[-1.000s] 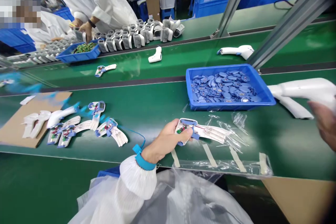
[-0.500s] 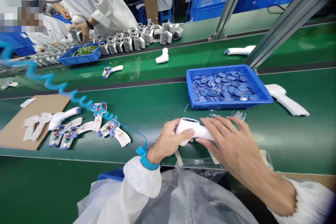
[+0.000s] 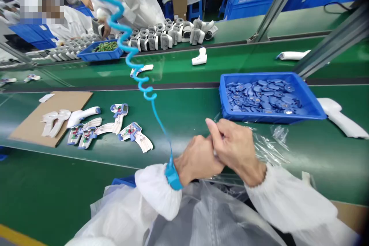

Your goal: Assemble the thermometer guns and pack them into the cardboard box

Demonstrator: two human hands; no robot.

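Observation:
My left hand (image 3: 198, 157) and my right hand (image 3: 235, 144) are pressed together, both closed, low over the near green bench. The white gun-shaped thermometer seen between them earlier is now almost wholly covered by my fingers; only a small pale spot shows where the hands meet. My right thumb lies on top, pointing up and left. Around my left wrist is a blue strap (image 3: 173, 176) with a coiled blue cord (image 3: 133, 52). Just beyond my right hand stands a blue tray (image 3: 273, 117) of blue oval pieces (image 3: 265, 96).
Opened thermometer halves with wiring (image 3: 134, 134) lie to the left, beside white shells (image 3: 59, 123) on a cardboard sheet (image 3: 30, 123). Right of the tray rests another white thermometer (image 3: 344, 117). Clear plastic scraps (image 3: 269, 148) lie nearby. Across the belt, a metal post (image 3: 331, 36) slants down.
Both hands have closed tightly together, and the right hand has turned from flat fingers to a fist. The thermometer has gone out of sight within them. The view has swung left.

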